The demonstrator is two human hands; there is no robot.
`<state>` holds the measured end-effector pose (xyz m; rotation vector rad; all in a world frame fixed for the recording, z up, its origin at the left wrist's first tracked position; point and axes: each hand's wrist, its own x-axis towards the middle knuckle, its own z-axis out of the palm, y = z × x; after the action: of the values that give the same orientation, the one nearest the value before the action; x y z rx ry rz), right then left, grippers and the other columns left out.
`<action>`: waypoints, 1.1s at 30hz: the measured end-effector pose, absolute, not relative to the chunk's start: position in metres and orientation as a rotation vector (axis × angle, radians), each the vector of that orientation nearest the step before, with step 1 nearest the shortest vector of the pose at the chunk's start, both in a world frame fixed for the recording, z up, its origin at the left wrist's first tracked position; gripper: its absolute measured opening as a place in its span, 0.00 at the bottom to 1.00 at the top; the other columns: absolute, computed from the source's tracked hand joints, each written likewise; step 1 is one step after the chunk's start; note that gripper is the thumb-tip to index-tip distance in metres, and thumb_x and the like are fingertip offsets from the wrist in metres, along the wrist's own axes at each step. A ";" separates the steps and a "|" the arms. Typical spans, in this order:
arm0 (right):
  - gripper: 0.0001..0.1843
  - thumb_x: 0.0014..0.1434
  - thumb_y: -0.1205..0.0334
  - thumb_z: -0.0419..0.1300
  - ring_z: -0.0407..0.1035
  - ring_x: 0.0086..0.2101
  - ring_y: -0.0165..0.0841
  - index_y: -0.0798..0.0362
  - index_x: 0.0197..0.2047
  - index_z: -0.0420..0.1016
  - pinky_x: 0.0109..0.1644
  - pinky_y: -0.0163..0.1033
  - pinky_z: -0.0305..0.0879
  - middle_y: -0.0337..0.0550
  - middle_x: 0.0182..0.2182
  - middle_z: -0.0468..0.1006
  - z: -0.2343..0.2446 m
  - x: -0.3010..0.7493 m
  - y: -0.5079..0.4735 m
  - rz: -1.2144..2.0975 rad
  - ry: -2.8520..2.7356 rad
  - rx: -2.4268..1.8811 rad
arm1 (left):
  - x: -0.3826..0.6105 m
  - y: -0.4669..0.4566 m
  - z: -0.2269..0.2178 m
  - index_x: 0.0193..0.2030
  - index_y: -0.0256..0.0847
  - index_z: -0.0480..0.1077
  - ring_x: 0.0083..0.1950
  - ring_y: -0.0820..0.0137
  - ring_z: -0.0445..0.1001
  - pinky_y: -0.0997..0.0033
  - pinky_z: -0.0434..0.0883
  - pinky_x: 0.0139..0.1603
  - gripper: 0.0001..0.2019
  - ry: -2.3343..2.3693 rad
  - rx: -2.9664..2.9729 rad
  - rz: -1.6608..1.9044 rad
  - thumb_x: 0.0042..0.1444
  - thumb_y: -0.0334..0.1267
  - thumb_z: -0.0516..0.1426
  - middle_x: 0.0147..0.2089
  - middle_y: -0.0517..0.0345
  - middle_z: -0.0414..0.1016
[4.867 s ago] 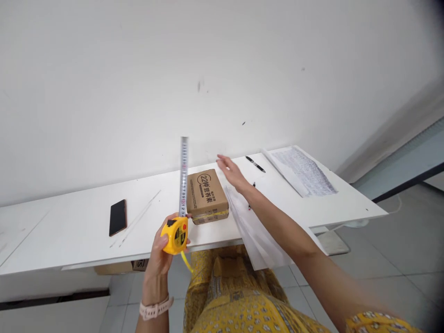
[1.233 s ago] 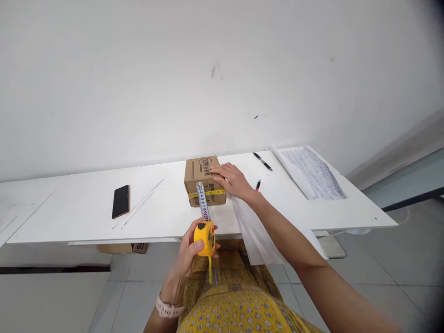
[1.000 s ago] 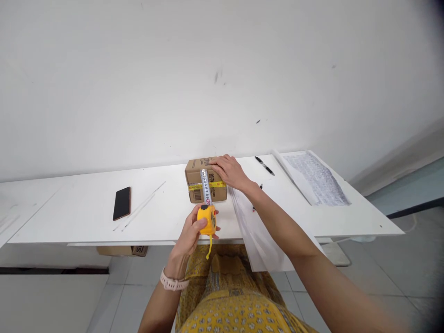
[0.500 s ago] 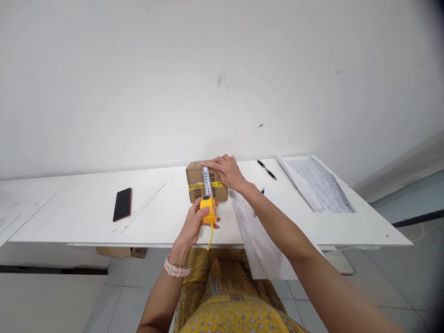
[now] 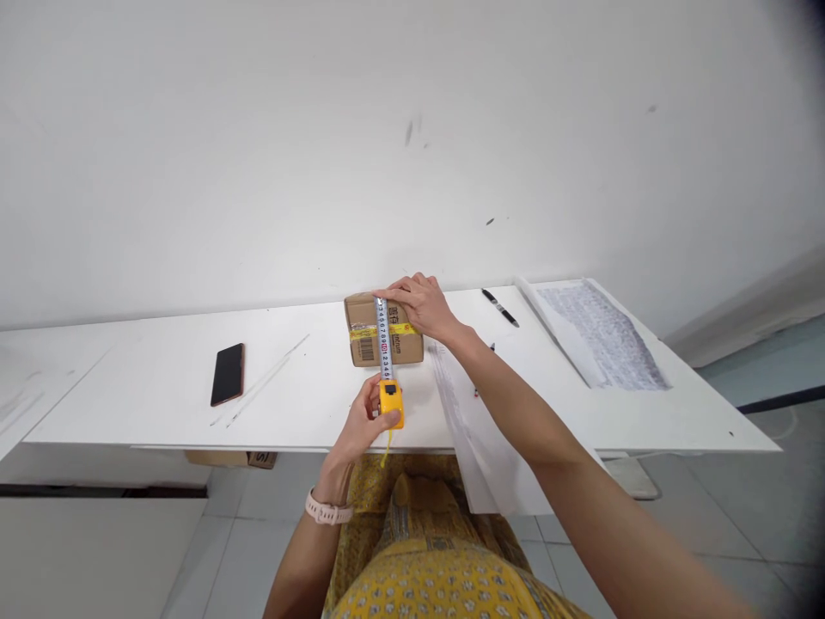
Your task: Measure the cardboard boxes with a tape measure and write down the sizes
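A small brown cardboard box [image 5: 364,351] with a strip of yellow tape stands near the wall side of the table. My left hand [image 5: 358,430] is closed around a yellow tape measure [image 5: 391,406], just in front of the box. Its silver blade [image 5: 383,335] runs out across the box, away from me. At the box's far edge, the fingers of my right hand [image 5: 425,308] press the blade's end against the cardboard. The right fingertips partly cover that end. A yellow strap hangs from the tape measure's case.
A dark phone [image 5: 228,375] lies on the white table [image 5: 161,387] at the left. To the right are a black pen [image 5: 500,308], a handwritten sheet [image 5: 599,335] and loose papers [image 5: 480,456] hanging over the front edge. A second pen is mostly hidden under my right forearm.
My left hand has drawn the tape measure's case slightly toward me, so more blade shows between it and the box. The right hand stays at the box's far edge.
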<state>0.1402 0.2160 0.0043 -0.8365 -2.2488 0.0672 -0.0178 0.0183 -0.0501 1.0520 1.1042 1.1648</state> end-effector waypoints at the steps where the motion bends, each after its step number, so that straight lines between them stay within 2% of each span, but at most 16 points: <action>1: 0.28 0.72 0.67 0.44 0.63 0.43 0.41 0.30 0.61 0.75 0.48 0.49 0.56 0.42 0.48 0.79 0.004 0.140 0.217 0.071 -2.245 -0.841 | -0.021 0.020 -0.053 0.60 0.43 0.66 0.49 0.61 0.75 0.61 0.75 0.49 0.35 1.098 1.060 1.165 0.46 0.47 0.71 0.52 0.49 0.75; 7: 0.26 0.72 0.67 0.45 0.63 0.43 0.41 0.33 0.59 0.77 0.48 0.49 0.55 0.42 0.47 0.79 0.006 0.140 0.216 0.101 -2.242 -0.864 | -0.033 0.032 -0.061 0.59 0.44 0.66 0.43 0.64 0.77 0.63 0.74 0.45 0.35 1.032 1.021 1.114 0.46 0.46 0.72 0.53 0.49 0.76; 15: 0.27 0.73 0.65 0.43 0.63 0.44 0.41 0.31 0.59 0.76 0.48 0.50 0.55 0.42 0.47 0.79 0.004 0.140 0.215 0.111 -2.233 -0.853 | -0.034 0.030 -0.064 0.60 0.44 0.65 0.42 0.65 0.78 0.63 0.76 0.44 0.36 1.015 1.017 1.109 0.46 0.47 0.72 0.53 0.48 0.76; 21: 0.29 0.72 0.67 0.42 0.63 0.45 0.42 0.27 0.63 0.71 0.49 0.51 0.55 0.43 0.48 0.78 0.003 0.141 0.213 0.089 -2.247 -0.853 | -0.030 0.030 -0.065 0.58 0.44 0.67 0.40 0.66 0.78 0.64 0.77 0.42 0.33 0.986 1.006 1.146 0.47 0.47 0.72 0.51 0.50 0.76; 26: 0.27 0.73 0.67 0.44 0.63 0.44 0.41 0.29 0.61 0.74 0.49 0.50 0.55 0.43 0.48 0.78 0.003 0.140 0.211 0.074 -2.251 -0.889 | -0.021 0.029 -0.067 0.58 0.44 0.65 0.39 0.65 0.79 0.63 0.78 0.39 0.34 0.982 0.973 1.135 0.47 0.48 0.71 0.52 0.50 0.75; 33: 0.29 0.72 0.68 0.43 0.63 0.44 0.41 0.28 0.61 0.73 0.49 0.50 0.55 0.43 0.48 0.78 0.002 0.140 0.211 0.074 -2.246 -0.884 | -0.018 0.028 -0.069 0.59 0.44 0.65 0.40 0.64 0.79 0.64 0.79 0.38 0.34 0.979 0.984 1.147 0.48 0.48 0.71 0.52 0.50 0.74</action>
<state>0.1404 0.2106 0.0023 -0.8844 -2.2461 0.0739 -0.0177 0.0276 -0.0689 0.9840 0.9785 1.1473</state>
